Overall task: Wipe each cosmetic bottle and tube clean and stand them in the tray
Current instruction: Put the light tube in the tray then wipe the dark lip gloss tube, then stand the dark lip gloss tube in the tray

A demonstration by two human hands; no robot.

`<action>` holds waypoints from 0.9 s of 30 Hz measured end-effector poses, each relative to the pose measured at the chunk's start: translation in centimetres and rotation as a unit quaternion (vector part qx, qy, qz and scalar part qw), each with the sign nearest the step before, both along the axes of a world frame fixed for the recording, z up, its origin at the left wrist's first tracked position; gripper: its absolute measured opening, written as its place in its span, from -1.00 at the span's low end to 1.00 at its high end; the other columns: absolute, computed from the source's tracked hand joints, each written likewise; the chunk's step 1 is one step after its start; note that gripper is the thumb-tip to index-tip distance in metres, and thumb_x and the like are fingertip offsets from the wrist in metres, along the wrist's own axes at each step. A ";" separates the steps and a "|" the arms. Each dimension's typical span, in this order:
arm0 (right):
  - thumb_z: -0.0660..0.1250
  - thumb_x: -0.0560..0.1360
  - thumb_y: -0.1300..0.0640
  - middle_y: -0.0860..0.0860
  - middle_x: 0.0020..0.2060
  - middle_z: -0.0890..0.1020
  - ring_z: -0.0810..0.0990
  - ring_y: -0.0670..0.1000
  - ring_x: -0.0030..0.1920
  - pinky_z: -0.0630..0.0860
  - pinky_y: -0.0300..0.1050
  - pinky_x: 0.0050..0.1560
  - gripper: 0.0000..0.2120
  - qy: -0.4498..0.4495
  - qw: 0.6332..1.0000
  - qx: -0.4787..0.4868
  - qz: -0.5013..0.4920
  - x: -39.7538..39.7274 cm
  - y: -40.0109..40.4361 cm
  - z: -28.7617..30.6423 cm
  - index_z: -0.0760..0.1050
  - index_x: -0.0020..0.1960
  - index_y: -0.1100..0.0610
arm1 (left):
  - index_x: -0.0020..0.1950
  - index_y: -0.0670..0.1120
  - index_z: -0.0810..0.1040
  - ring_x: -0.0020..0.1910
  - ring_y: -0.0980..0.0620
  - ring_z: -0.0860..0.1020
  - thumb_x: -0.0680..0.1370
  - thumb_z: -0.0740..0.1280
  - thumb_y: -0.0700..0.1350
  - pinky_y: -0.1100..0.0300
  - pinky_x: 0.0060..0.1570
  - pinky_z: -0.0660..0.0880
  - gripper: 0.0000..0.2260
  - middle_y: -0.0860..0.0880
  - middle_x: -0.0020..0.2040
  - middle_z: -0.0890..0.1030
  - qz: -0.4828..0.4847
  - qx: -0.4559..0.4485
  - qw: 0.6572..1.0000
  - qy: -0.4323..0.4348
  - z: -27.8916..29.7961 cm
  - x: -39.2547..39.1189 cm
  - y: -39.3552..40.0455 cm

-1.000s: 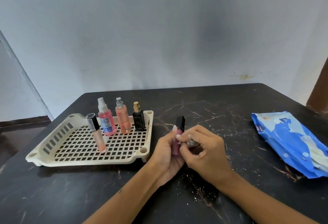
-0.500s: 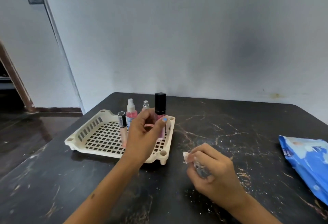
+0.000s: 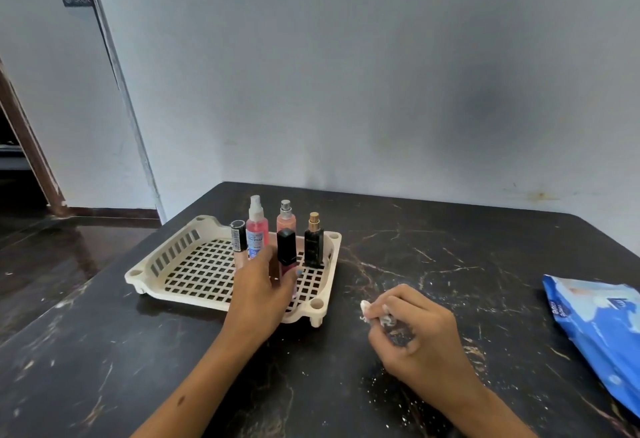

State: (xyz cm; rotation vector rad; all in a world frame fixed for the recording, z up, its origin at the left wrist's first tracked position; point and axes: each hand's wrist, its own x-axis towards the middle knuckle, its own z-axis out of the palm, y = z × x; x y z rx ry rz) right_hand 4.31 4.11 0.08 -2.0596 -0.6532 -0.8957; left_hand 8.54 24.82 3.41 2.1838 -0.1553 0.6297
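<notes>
A cream slotted tray (image 3: pixel 180 257) sits on the black marble table. Along its far side stand a pink spray bottle (image 3: pixel 257 229), a peach spray bottle (image 3: pixel 286 217) and a small black perfume bottle (image 3: pixel 314 243). A thin tube with a black cap (image 3: pixel 238 236) stands just left of the pink bottle. My left hand (image 3: pixel 258 295) is inside the tray, gripping a pink lip gloss tube with a black cap (image 3: pixel 286 252) upright near the tray floor. On the table to the right of the tray, my right hand (image 3: pixel 408 330) is closed around a crumpled white wipe (image 3: pixel 367 309).
A blue pack of wipes (image 3: pixel 595 323) lies at the table's right edge. The table's left edge drops to a dark floor, with a doorway at far left. A grey wall runs behind the table.
My left hand carried the lip gloss tube from in front of me over to the tray and lowered it inside. My right hand drew apart, keeping the wipe. The camera turned left.
</notes>
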 end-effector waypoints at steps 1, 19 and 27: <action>0.42 0.30 0.31 -0.12 -0.23 0.58 0.58 -0.17 -0.26 0.51 -0.36 -0.29 -0.89 0.003 1.000 0.004 0.001 0.0 0.0 0.0 0.63 -0.22 0.13 | -0.09 -0.06 0.50 -0.22 0.14 0.52 0.49 0.38 -0.14 0.41 -0.29 0.40 -0.93 0.05 -0.23 0.57 0.000 0.003 1.000 0.000 0.0 -0.1 0.0; 0.44 0.29 0.33 -0.15 -0.25 0.61 0.61 -0.17 -0.25 0.47 -0.47 -0.24 -0.86 0.029 0.999 0.024 0.011 0.2 -0.2 0.0 0.64 -0.24 0.11 | 0.06 0.07 0.35 -0.15 0.17 0.53 0.37 0.49 -0.17 0.31 -0.13 0.49 -0.59 0.07 -0.10 0.55 0.013 0.016 0.999 0.027 -0.2 -0.4 0.0; 0.48 0.27 0.36 -0.13 -0.24 0.61 0.59 -0.21 -0.24 0.49 -0.45 -0.25 -0.82 0.000 0.999 0.023 -0.030 0.6 -1.1 0.8 0.65 -0.21 0.12 | 0.39 -0.13 0.25 0.18 0.10 0.27 0.25 0.56 -0.13 0.19 0.14 0.31 -0.21 -0.09 0.21 0.33 0.064 0.054 0.995 -0.061 2.4 -2.3 -0.4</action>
